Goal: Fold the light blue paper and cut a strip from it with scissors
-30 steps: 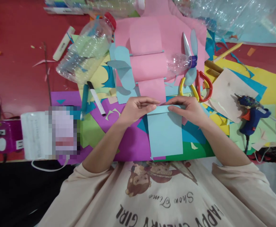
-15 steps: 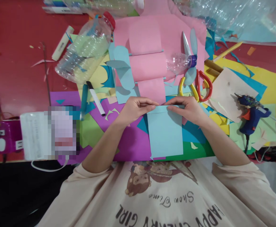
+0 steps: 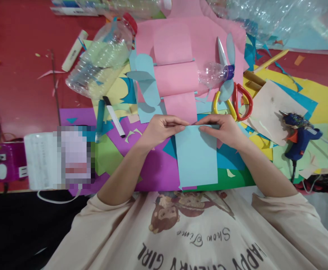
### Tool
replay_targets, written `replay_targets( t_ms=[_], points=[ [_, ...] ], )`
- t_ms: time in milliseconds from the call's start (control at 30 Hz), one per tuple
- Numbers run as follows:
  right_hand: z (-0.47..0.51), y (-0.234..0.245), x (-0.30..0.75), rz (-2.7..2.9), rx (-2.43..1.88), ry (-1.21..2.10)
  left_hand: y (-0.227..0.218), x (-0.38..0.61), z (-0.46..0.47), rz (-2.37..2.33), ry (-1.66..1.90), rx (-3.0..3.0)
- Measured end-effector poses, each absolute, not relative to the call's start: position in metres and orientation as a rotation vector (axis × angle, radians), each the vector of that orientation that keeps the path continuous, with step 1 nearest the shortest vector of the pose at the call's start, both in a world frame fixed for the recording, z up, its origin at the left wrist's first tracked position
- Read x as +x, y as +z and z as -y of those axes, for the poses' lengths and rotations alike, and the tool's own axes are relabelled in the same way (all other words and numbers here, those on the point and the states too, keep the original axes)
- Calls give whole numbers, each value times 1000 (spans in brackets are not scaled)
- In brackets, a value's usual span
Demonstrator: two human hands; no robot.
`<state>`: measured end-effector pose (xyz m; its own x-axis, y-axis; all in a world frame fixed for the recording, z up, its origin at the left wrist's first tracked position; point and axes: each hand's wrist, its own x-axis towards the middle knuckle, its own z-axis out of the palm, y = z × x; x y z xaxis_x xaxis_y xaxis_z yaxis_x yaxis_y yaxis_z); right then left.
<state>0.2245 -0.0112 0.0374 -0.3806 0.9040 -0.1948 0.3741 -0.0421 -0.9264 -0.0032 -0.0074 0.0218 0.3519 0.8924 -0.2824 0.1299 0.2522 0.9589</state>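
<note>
A light blue sheet of paper (image 3: 197, 161) lies in front of me near the table's front edge. My left hand (image 3: 166, 129) pinches its far left corner between thumb and fingers. At the far right corner, my right hand (image 3: 221, 129) pinches the same edge. Just beyond my fingertips sits a small paper airplane model (image 3: 176, 78) with a pink body, light blue tail pieces and a clear bottle-neck nose with a purple cap. Scissors (image 3: 245, 101) with red and yellow handles lie to its right, partly under the light blue propeller blades.
A clear plastic bottle (image 3: 102, 56) with a red cap lies at the upper left, near two markers (image 3: 113, 117). A blue glue gun (image 3: 300, 138) rests at the right with its cord. Coloured paper scraps (image 3: 155, 168) cover the table; a power strip (image 3: 5, 163) stands at the left.
The narrow folded strip along the sheet's far edge no longer shows; the surface there now looks flat. Both hands keep nearly the same place and pinch.
</note>
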Motion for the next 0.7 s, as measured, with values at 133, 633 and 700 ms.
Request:
replay_targets(
  t_ms=[133,633,700],
  points=[
    [12,39,226,1701,-1387,1564,22,-3,8,-1106,704,1218],
    [13,45,221,1773,-1391,1809,22,0,13,-1023,594,1315],
    [13,44,222,1809,-1383,1793,22,2,13,-994,571,1312]
  ],
)
